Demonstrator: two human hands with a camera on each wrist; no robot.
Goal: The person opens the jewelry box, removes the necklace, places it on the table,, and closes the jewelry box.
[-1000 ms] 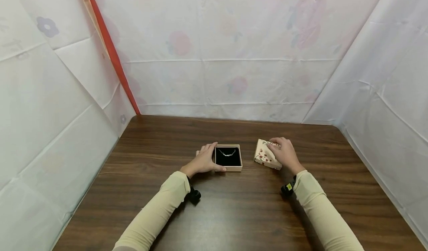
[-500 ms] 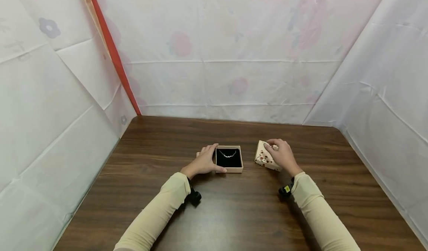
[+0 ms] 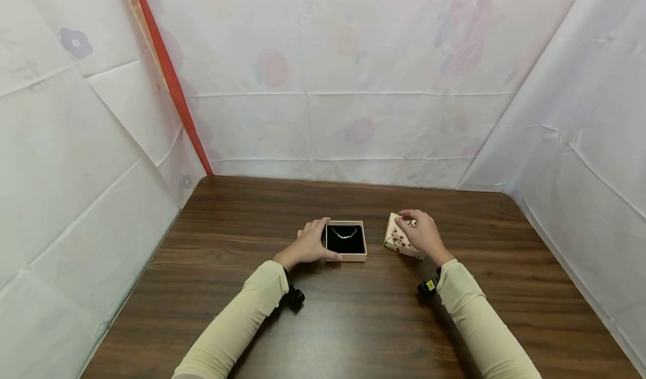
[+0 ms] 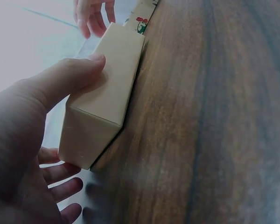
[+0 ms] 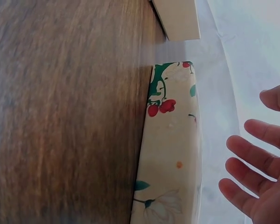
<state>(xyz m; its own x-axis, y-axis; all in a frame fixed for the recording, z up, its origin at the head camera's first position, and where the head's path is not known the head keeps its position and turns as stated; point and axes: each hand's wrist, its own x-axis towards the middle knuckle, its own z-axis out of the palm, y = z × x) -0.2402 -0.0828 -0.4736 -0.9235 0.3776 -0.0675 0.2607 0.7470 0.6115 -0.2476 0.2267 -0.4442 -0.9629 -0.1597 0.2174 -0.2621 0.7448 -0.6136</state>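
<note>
In the head view, a small cream jewellery box (image 3: 346, 257) stands uncovered on the table, a thin silver necklace (image 3: 345, 236) lying on its black lining. My left hand (image 3: 306, 246) grips this box at its left side; the left wrist view shows the thumb (image 4: 86, 70) pressed against the near wall. To the right of the box rests its cream lid (image 3: 393, 239), printed with red flowers, top side up. Over the lid hovers my right hand (image 3: 423, 233). Its fingers (image 5: 252, 156) are loosely spread and apart from the lid in the right wrist view.
The dark wood-grain table (image 3: 323, 323) extends around both box parts. Pale printed cloth (image 3: 323, 76) hangs behind it and along both sides, with a red strip (image 3: 171, 82) at the back left. Each wrist wears a small black camera (image 3: 294, 299).
My right hand has shifted slightly left above the lid. The left hand keeps its hold on the jewellery box, and the lid stays in about the same place.
</note>
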